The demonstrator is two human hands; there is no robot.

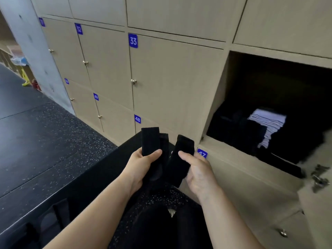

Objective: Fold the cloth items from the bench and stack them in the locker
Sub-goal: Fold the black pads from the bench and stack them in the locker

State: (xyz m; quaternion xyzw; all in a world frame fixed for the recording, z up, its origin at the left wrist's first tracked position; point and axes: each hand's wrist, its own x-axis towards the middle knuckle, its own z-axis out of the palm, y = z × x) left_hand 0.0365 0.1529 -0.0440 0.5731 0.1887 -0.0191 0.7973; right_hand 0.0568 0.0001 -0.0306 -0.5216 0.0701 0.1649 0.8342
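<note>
Since left grip [143,164] and right grip [199,169] each clamp part of the black cloth [177,169], guess they're squaring a fold.

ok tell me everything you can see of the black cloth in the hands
The black cloth is a soft, matte fabric in narrow strips, possibly socks, though that is hard to tell. Two flat ends stand upright, and the rest sags between and below the hands. The left hand grips one end, thumb across it; the right hand grips the other. It is held up before the closed lockers.
</note>
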